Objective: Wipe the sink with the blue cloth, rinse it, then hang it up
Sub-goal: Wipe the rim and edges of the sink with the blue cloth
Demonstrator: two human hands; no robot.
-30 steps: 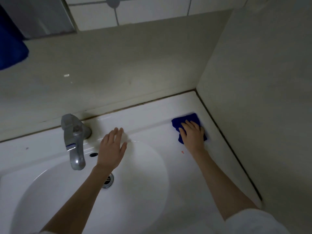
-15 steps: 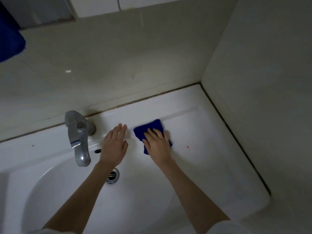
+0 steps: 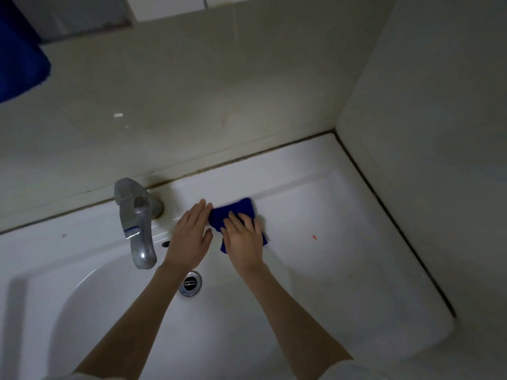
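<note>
Here's the sink (image 3: 343, 215) - white glossy ceramic with a wide flat ledge and a round bowl, tucked into the wall corner. A tiny reddish speck (image 3: 314, 237) marks the ledge on the right. The blue cloth (image 3: 238, 211) lies on the back ledge just behind the bowl - small, deep blue and bunched. Only its far edge and corners show, because the right hand (image 3: 244, 239) presses flat over most of it.
</note>
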